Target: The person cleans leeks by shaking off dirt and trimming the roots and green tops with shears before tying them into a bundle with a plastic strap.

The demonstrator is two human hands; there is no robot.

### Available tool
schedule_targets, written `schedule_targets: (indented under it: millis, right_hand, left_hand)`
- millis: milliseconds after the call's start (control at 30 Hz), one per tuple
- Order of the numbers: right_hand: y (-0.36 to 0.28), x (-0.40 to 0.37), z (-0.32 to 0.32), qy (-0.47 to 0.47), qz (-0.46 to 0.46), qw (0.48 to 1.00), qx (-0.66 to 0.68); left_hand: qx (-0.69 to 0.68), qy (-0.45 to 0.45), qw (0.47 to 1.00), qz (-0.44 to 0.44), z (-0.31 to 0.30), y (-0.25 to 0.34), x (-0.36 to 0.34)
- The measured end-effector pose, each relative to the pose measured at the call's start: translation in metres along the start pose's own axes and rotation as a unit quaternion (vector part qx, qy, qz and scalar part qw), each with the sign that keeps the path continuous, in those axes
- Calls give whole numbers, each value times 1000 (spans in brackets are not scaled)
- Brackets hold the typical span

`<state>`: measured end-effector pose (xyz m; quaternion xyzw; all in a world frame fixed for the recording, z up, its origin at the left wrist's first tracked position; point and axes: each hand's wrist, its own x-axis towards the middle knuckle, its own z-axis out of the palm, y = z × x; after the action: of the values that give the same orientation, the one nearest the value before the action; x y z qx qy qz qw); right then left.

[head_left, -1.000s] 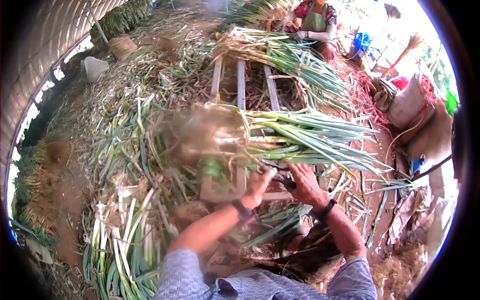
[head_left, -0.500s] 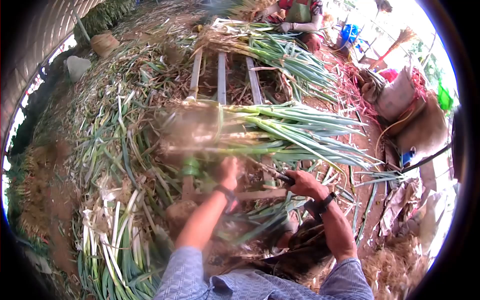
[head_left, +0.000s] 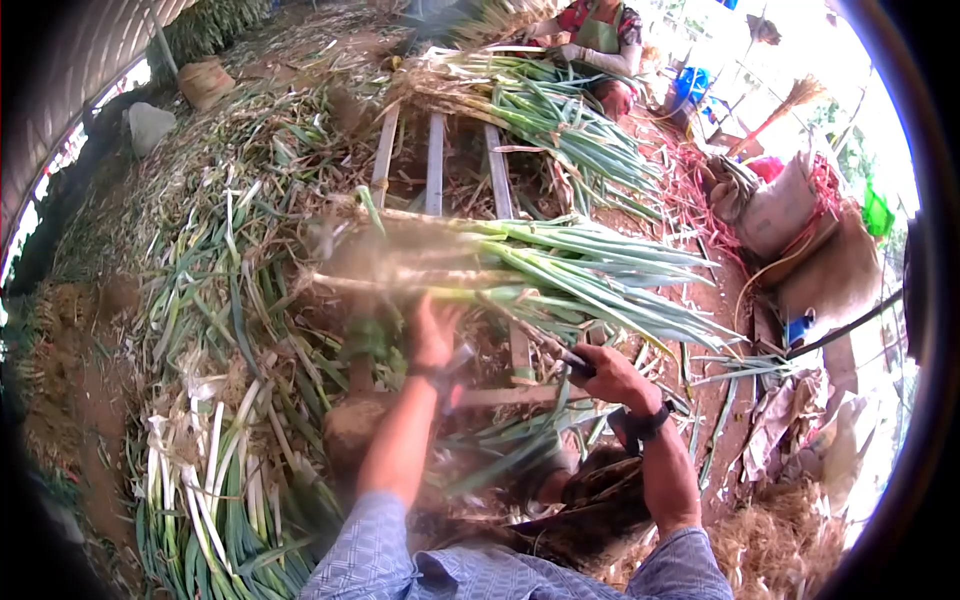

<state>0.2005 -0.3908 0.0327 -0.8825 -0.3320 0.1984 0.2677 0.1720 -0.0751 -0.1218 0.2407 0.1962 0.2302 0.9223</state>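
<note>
Long green onions (head_left: pixel 600 265) lie across a slatted wooden rack (head_left: pixel 434 165) in front of me, roots left and leaves right. My left hand (head_left: pixel 432 332) is at the nearest stalks, its fingertips against or just beside a pale stem; blur hides how the fingers are set. My right hand (head_left: pixel 612 380) is closed round the black handle of a thin tool (head_left: pixel 545 342), whose shaft slants up and left towards the stalks. I cannot make out the tool's far end. A hazy smear covers the root ends.
Another onion bundle (head_left: pixel 560 110) rests on the rack's far end, near a person in a green apron (head_left: pixel 600 35). Loose onions (head_left: pixel 215 490) are heaped at lower left, with trimmings (head_left: pixel 200 250) beyond. Sacks (head_left: pixel 785 205) and a blue container (head_left: pixel 690 88) stand at right.
My left hand has moved a little left and up, to the nearest stalks. The right hand keeps its grip on the tool. The whole view has shifted slightly.
</note>
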Motion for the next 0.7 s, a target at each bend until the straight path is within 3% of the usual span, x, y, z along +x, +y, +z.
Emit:
schedule_targets:
  millis: [167,267,333,400,533,600,633,700]
  right_hand:
    - [-25,-16,-8,-23,2,1000,-1]
    - [-32,-25,-11,-21,-7,1000,-3]
    - [-44,-33,-17,-23,-11,1000,-3]
    - [-46,-38,-16,-38,-5,999,-14]
    - [-55,-44,-8,-78,-9,997,1]
    - [-53,-44,3,-71,-56,995,-50]
    - [-50,-43,13,-71,-51,994,-67]
    - [-45,-37,29,-66,-51,991,-100]
  left_hand:
    - [32,-16,999,33,23,21,-23]
    - [-3,68,996,53,36,42,-38]
    - [9,73,991,115,28,49,-34]
    - [-35,66,997,26,10,70,-26]
    - [-17,-52,998,44,-4,97,-31]
    - [12,127,992,13,2,84,-34]
    - [20,61,997,30,-9,75,-34]
    - [62,47,996,38,-40,49,-19]
